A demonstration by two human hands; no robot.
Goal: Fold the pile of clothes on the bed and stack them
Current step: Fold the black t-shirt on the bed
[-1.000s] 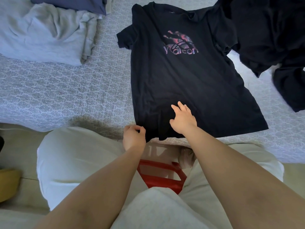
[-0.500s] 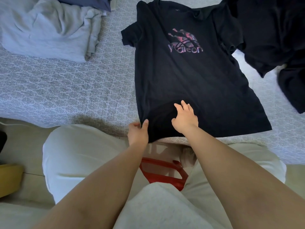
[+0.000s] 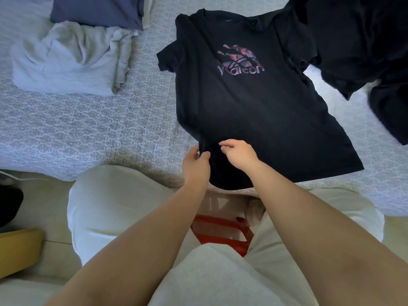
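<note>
A black T-shirt lies print-up on the patterned bed, its hem hanging just over the near edge. The left hand has a narrow grip on the hem's left corner, pinching the cloth; the right hand hovers beside it, fingers loosely curled, holding nothing. The jersey looks light, limp and prone to bunching, so corners and seams seem the surest holds. Grey clothes wait at left.

Black T-shirt flat on bed
</note>
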